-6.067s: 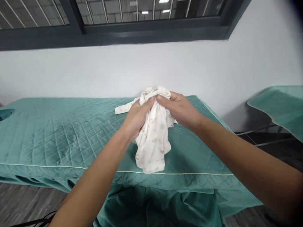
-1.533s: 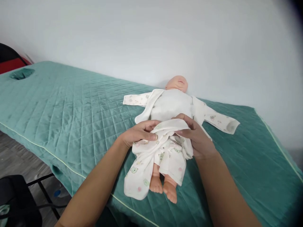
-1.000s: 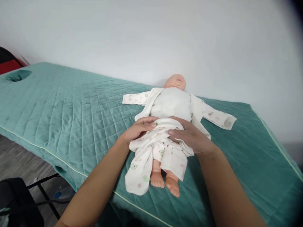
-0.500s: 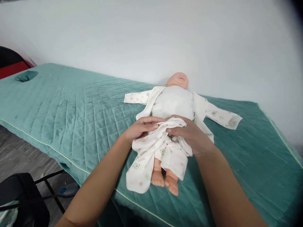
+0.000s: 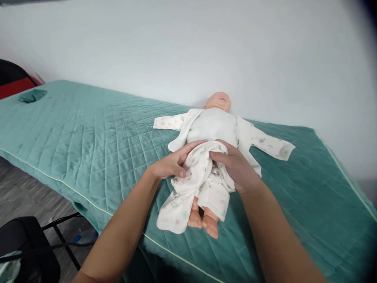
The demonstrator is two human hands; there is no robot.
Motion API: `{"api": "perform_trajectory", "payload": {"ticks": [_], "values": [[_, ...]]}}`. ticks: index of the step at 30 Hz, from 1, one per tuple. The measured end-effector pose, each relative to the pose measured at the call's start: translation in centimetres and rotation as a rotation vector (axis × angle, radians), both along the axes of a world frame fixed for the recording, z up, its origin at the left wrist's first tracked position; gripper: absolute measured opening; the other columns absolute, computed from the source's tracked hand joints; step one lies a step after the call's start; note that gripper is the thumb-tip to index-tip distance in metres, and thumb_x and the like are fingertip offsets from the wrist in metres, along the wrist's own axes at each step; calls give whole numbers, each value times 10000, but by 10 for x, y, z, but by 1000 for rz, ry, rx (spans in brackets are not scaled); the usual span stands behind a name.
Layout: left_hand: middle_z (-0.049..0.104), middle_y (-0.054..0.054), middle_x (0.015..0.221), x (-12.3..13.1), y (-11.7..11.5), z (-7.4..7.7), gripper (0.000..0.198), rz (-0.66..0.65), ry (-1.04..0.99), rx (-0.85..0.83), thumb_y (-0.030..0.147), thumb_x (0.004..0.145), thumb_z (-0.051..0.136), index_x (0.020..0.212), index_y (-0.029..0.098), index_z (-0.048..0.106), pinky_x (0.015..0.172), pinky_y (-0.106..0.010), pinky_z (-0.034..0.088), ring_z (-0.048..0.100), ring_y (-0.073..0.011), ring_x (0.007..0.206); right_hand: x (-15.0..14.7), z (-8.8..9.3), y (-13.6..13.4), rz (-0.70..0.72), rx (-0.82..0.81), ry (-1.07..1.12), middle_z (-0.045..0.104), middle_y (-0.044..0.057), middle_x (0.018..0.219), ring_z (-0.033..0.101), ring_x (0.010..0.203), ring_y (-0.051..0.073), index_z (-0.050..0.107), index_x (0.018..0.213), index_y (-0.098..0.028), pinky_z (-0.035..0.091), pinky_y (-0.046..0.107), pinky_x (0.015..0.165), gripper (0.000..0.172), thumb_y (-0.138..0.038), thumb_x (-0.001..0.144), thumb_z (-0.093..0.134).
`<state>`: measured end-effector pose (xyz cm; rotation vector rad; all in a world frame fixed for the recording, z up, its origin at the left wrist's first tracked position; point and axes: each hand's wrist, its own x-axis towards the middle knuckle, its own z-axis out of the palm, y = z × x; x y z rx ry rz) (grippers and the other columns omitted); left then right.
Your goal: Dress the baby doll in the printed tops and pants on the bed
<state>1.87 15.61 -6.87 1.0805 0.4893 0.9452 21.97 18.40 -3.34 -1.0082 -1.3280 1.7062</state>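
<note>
A baby doll (image 5: 217,101) lies on its back on the teal quilted bed (image 5: 88,129), head toward the wall. It wears an open white printed top (image 5: 213,125) with both sleeves spread sideways. White printed baby trousers (image 5: 200,184) are bunched over its hips and legs, and its bare feet (image 5: 203,223) stick out below. My left hand (image 5: 171,163) grips the trousers' waist on the doll's left side. My right hand (image 5: 234,167) grips the waist on the other side. Both hands are closed on the cloth.
The bed runs along a white wall (image 5: 176,47), with a face hole (image 5: 32,95) at its far left end. A red and black seat (image 5: 14,80) stands beyond that end. A black chair and frame (image 5: 29,251) sit on the floor at the lower left.
Six seconds ago I held the bunched cloth up over the bed. In the last second my hands have pulled the trousers' waist a little higher on the doll and gathered it between them.
</note>
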Motion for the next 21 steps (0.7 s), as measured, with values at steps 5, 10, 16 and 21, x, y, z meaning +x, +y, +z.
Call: {"api": "perform_trajectory", "payload": {"ticks": [5, 10, 16, 21], "values": [[555, -100, 1466, 1, -3, -3, 1116, 57, 24, -20, 218, 559, 935, 1532, 345, 403, 1000, -362, 505, 594, -301, 1264, -4, 1, -2, -34, -26, -24, 529, -58, 592, 471, 548, 109, 588, 789, -206, 369, 238, 531, 247, -323, 718, 794], [708, -82, 1169, 5, 0, -11, 733, 129, -37, -67, 156, 651, 872, 1332, 235, 613, 826, -276, 536, 683, -218, 1000, 2, 2, -1, 69, -42, 21, 543, -55, 623, 479, 570, 106, 585, 767, -196, 362, 234, 542, 239, -249, 679, 801], [712, -18, 875, 8, 0, -13, 471, 263, -120, -132, 155, 650, 864, 1080, 165, 671, 654, -200, 503, 659, -121, 715, 5, 1, -1, 115, -50, 7, 627, -31, 746, 547, 669, 126, 644, 869, -202, 410, 238, 611, 236, -264, 702, 799], [691, 5, 831, 8, 1, -16, 441, 350, -192, -174, 189, 639, 856, 1028, 181, 649, 637, -217, 510, 646, -120, 668, 6, 6, -2, 238, 1, -49, 705, 2, 884, 624, 789, 167, 682, 1043, -210, 467, 264, 680, 353, -372, 757, 811]]}}
